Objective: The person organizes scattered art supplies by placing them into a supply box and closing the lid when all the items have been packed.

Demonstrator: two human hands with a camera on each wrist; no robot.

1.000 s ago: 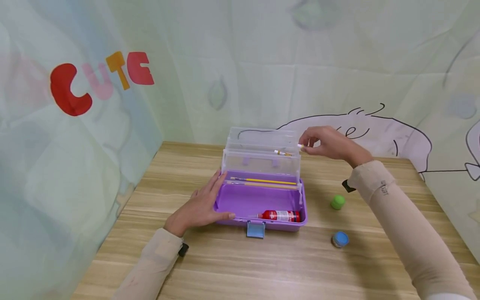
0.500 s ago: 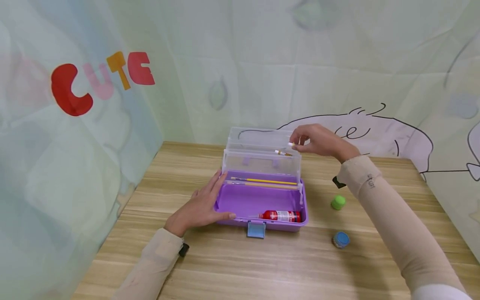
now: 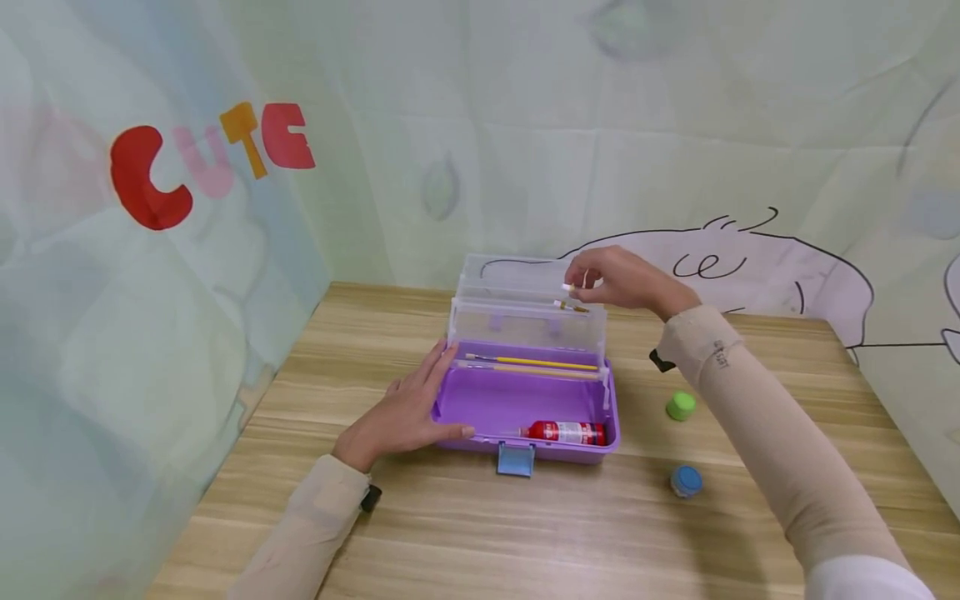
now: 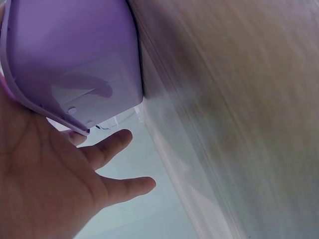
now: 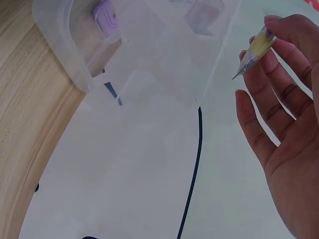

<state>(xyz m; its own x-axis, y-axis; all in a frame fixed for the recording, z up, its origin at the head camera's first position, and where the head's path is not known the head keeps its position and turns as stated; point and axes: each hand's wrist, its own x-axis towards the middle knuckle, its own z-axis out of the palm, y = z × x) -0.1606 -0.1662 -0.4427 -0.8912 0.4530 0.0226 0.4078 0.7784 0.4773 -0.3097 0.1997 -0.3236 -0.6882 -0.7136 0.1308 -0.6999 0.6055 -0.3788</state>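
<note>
My right hand [image 3: 624,282] is raised over the right end of the purple art box's [image 3: 487,406] clear upper trays [image 3: 517,327]. Between thumb and fingers it pinches a small paint tube [image 5: 256,52], yellow and silver with a pointed crimped end; its white cap shows in the head view. A similar white-capped tube [image 3: 572,307] lies in the upper tray below. My left hand [image 3: 405,414] rests against the box's left side, fingers extended, with the thumb along the front rim. Two paintbrushes [image 3: 536,363] lie in the lower tray, and a red bottle [image 3: 566,432] lies in the box's front right corner.
A green-lidded pot [image 3: 681,406] and a blue-lidded jar [image 3: 686,481] stand on the wooden table [image 3: 585,533] right of the box. A blue latch [image 3: 516,460] hangs at the box's front. A printed cloth backdrop [image 3: 525,167] rises close behind.
My right hand has moved left with the paint tube, from beside the upper trays to over them. The left hand has stayed at the box's side.
</note>
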